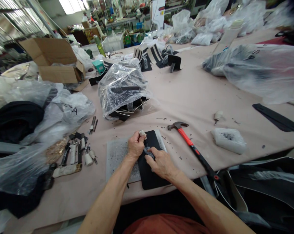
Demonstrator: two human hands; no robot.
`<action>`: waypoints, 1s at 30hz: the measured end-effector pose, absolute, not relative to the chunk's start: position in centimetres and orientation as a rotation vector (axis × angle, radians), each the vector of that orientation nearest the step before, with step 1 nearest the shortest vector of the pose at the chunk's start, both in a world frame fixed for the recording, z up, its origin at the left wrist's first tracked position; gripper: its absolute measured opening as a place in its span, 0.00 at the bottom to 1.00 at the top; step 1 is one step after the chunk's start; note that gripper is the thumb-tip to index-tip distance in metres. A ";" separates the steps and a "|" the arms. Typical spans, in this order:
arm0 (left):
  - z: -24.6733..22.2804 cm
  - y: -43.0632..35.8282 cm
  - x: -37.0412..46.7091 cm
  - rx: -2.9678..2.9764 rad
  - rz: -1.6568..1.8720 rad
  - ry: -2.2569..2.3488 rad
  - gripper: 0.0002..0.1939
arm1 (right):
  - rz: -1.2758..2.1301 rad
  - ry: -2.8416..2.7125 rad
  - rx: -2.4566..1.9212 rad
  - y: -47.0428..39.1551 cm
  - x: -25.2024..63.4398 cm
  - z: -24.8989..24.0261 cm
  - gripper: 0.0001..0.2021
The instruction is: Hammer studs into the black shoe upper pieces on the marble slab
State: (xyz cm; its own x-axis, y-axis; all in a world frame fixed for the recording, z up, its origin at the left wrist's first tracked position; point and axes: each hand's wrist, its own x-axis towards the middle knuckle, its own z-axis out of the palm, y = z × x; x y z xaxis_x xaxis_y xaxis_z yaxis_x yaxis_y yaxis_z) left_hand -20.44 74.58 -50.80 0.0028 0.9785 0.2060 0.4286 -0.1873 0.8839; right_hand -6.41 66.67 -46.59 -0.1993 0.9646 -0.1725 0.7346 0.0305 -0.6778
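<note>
A flat black leather piece (149, 175) lies on a grey cutting slab (116, 154) at the table's near edge. My left hand (135, 146) is closed around a small punch tool (142, 133), whose pale taped top sticks out above my fist. My right hand (161, 162) presses down on the black piece just right of it, fingers pinched on a small grey part against the leather. A hammer (190, 144) with a red and black handle lies on the table to the right, apart from both hands.
Several hand tools (76, 154) lie left of the slab. A clear bag of black pieces (123, 89) sits behind. A white block (228, 139) and a small awl (218, 116) lie right. Plastic bags (259, 70) and a cardboard box (55, 60) crowd the pink table (193, 94).
</note>
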 end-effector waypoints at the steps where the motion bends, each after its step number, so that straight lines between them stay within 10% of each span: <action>1: -50.9 74.5 -20.4 1.704 1.147 1.473 0.03 | 1.014 -1.961 -1.669 66.7 -6.0 -46.4 0.16; 10: -50.6 75.0 -20.6 1.848 1.064 1.278 0.06 | 0.270 -1.892 -2.253 67.9 5.2 -47.7 0.18; 20: -50.5 75.5 -21.5 1.775 1.031 1.183 0.06 | 0.757 -1.657 -2.263 67.7 6.4 -48.6 0.03; 25: -50.3 74.9 -21.4 1.795 1.063 1.181 0.06 | 1.403 -1.320 -1.864 68.4 5.6 -45.6 0.12; 30: -50.4 75.0 -21.5 1.798 1.072 1.183 0.07 | 1.098 -1.363 -1.683 68.4 3.4 -40.3 0.19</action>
State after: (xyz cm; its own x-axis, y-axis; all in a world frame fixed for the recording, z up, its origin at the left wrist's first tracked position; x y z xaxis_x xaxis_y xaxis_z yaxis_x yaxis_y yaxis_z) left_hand -21.46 74.96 -50.35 0.2327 0.9399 0.2498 0.3407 -0.3193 0.8843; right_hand 3.44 68.41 -40.29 0.0874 0.9792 -0.1833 0.3875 -0.2029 -0.8993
